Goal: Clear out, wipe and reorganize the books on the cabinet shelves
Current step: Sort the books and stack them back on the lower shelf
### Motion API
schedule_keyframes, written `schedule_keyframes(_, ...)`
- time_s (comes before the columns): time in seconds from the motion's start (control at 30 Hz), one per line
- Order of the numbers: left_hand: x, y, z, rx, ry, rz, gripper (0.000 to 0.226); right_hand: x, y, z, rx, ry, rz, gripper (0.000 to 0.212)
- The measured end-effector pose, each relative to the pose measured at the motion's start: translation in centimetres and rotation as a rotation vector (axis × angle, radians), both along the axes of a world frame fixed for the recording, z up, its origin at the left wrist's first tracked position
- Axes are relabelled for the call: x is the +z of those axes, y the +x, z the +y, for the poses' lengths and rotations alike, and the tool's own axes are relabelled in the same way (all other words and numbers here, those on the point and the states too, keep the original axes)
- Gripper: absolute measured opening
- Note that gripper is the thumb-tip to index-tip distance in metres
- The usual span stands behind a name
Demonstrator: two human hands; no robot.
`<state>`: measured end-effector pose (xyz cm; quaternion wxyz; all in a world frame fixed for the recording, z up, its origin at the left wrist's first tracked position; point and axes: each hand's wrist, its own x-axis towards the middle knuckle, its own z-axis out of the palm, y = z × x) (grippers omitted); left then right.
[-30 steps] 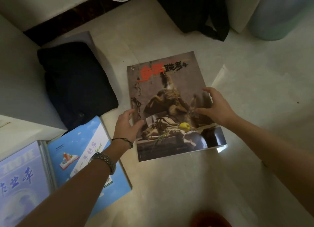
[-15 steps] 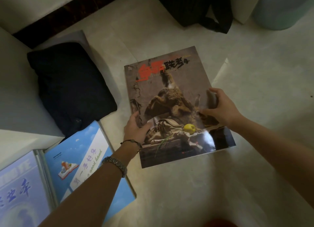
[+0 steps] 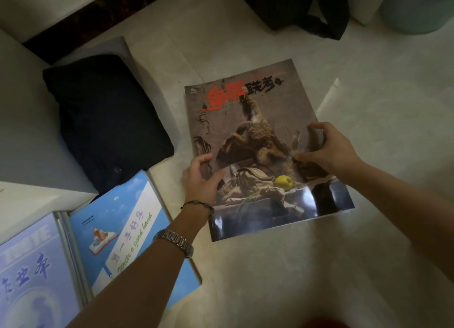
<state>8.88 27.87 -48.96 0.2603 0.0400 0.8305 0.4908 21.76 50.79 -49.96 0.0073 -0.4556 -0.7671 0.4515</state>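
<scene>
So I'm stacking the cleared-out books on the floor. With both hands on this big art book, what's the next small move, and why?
Probably let it settle flat and release: the art book seems to lie on the floor, with the left hand and right hand gripping its side edges, beside the blue books.

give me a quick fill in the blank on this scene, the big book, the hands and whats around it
1. Both hands grip the large book, whose cover shows a small ____ fruit.
2. The left hand has a metal ____ on its wrist.
3. Beside the left forearm lies a ____ workbook printed "Write a good hand".
4. The right hand holds the book's ____ edge.

Missing words: yellow; watch; blue; right
</scene>
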Motion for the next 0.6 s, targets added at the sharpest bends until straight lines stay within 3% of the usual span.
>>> schedule_keyframes(0.07,-0.3,-0.4,-0.3,-0.017,-0.014,0.019,0.044,0.4,-0.2,0.2,-0.027,-0.038,0.001,0.083)
schedule_keyframes(0.23,-0.4,-0.8,-0.6,-0.03,0.056,-0.067,0.057,1.5,-1.5,1.8,-0.237,-0.392,0.082,0.08)
schedule_keyframes(0.5,-0.6,-2.4,-0.7,-0.008,0.035,-0.117,0.056,0.2,-0.6,1.4,-0.309,-0.387,0.119,0.055)
schedule_keyframes(0.6,-0.9,-2.6,-0.8,-0.021,0.028,-0.115,0.054,-0.2,-0.3,1.5,-0.272,-0.4,0.158,0.057)
